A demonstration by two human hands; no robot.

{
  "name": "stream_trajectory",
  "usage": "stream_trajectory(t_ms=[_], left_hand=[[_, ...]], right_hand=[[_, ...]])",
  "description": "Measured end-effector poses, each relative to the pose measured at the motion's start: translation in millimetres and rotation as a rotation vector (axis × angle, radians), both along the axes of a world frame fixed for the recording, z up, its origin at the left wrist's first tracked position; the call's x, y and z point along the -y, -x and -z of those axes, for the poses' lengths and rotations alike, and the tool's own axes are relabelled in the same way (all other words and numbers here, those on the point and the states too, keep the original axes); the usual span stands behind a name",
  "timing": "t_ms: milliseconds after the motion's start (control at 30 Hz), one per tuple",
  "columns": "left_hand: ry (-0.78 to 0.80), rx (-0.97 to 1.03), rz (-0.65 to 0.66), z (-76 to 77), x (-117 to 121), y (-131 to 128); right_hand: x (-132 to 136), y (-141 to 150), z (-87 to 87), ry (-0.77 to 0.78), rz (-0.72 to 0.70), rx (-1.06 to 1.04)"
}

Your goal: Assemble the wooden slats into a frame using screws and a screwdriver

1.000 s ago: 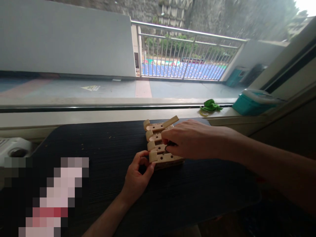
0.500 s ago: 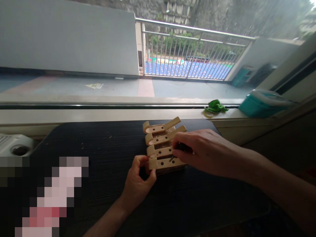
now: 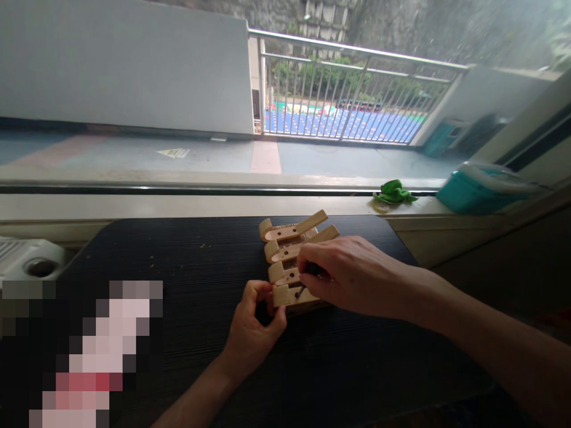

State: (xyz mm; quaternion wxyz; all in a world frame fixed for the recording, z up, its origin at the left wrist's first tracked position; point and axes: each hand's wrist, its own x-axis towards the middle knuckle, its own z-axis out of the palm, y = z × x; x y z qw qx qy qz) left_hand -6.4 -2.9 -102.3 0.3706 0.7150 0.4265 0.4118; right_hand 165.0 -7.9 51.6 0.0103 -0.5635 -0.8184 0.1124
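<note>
Several pale wooden pieces [image 3: 285, 254] lie side by side in a row, each with a rounded block at its left end and dark round holes along its bar. The two far ones rise at a slant on the right. Under them is something brownish with a shiny, clear-looking surface. My left hand [image 3: 254, 321] pinches the left end of the nearest wooden piece [image 3: 282, 296] between thumb and fingers. Over its right part, my right hand [image 3: 343, 273] is closed on a thin dark tool [image 3: 300, 292]. The tool's tip meets the left hole; its handle is mostly hidden in my fingers.
The black table [image 3: 187, 297] carries small light crumbs. Beyond it, a green cloth [image 3: 395, 192] and a teal box [image 3: 482, 187] stand on the window sill [image 3: 178, 207]. A white appliance [image 3: 27, 258] is at the left edge. A blurred patch covers the lower left.
My right hand has moved left along the nearest wooden piece, bringing the tool's tip from near the right hole to the left one. My left hand keeps its pinch.
</note>
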Motion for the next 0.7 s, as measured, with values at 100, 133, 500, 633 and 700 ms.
stream_trajectory(t_ms=[100,133,500,633,700], left_hand=[[0.006,-0.007,0.003,-0.1,0,0],[0.003,-0.011,0.003,0.1,0,0],[0.005,-0.002,0.0,-1.5,-1,0],[0.023,-0.001,-0.004,-3.9,0,0],[0.028,0.001,0.002,-4.5,0,0]], right_hand=[[-1,0,1.7,0.014,0.008,-0.004],[-1,0,2.3,0.013,0.007,-0.005],[-3,8,-2.8,0.028,-0.12,0.045],[-7,13,-5.1,0.053,-0.15,0.109],[-8,13,-4.8,0.067,-0.17,0.123]])
